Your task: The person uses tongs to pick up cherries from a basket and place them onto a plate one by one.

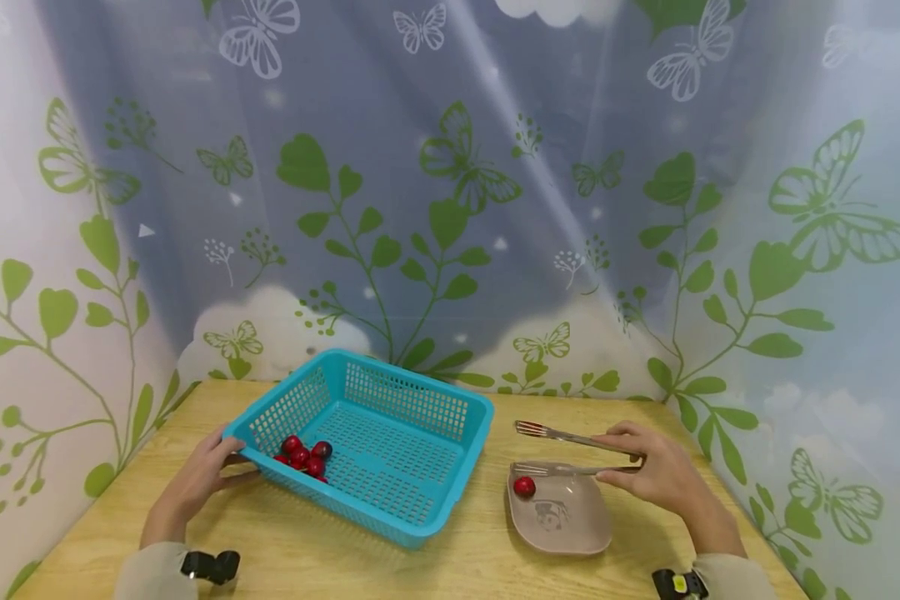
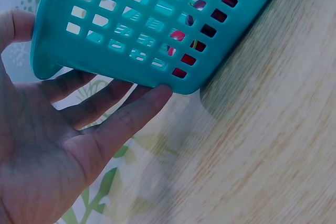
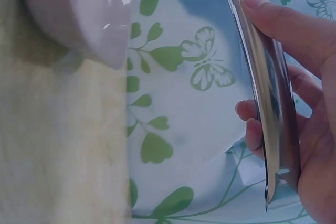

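Observation:
A blue perforated basket (image 1: 390, 450) holds several dark red cherries (image 1: 300, 454) bunched at its left end. At the basket's left corner my left hand (image 1: 198, 475) holds the rim, and the left wrist view shows fingers (image 2: 136, 111) against the basket's corner. My right hand (image 1: 660, 467) grips metal tongs (image 1: 581, 439) with fork-like ends, thumb on one arm and fingers on the other. The tong arms are spread apart over a pale pinkish dish (image 1: 570, 533). One cherry (image 1: 524, 487) lies in that dish, just below the nearer tong end.
Both containers stand on a light wooden table (image 1: 330, 567), the dish to the right of the basket. A curtain (image 1: 540, 275) printed with leaves and butterflies hangs behind the table and along both sides.

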The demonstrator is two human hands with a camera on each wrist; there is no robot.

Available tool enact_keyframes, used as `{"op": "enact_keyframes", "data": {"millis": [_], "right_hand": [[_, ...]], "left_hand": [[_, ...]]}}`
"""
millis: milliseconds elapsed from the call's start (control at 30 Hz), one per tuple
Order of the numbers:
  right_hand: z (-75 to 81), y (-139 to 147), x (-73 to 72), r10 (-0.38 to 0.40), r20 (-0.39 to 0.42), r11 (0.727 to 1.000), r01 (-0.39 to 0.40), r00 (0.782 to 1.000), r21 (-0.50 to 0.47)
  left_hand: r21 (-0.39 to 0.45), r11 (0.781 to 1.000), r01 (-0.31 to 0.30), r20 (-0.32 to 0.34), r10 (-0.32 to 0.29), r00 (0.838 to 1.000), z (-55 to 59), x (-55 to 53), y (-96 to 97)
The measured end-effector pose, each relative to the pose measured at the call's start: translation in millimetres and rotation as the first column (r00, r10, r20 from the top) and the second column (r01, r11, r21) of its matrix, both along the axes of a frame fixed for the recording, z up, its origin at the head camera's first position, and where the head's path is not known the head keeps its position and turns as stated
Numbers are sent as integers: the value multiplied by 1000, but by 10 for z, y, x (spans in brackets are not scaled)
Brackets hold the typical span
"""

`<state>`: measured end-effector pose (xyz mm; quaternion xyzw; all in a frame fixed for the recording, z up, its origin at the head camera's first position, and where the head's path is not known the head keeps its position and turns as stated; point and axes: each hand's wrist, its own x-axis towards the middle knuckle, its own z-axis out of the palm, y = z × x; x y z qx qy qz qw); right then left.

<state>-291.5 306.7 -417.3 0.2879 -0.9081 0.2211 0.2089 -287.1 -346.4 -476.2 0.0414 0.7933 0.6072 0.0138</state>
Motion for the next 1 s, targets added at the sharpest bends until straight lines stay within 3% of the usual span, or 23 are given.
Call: {"op": "enact_keyframes", "data": {"millis": [233, 500, 733, 1000], "right_hand": [[140, -135, -68, 31, -103, 999, -31, 994, -4], [193, -340, -153, 31, -98, 1000, -31, 995, -2], [224, -537, -247, 95, -187, 995, -94, 978, 13], [292, -737, -282, 107, -111, 994, -106, 988, 12]], "left_hand": [[-11, 1000, -6, 10, 6, 1000, 10, 4, 11], [-21, 1000, -10, 20, 11, 1000, 7, 10, 11], [-6, 1000, -12, 8, 12, 1000, 0, -3, 23], [1, 1000, -8, 23, 8, 1000, 6, -3, 12]]}}
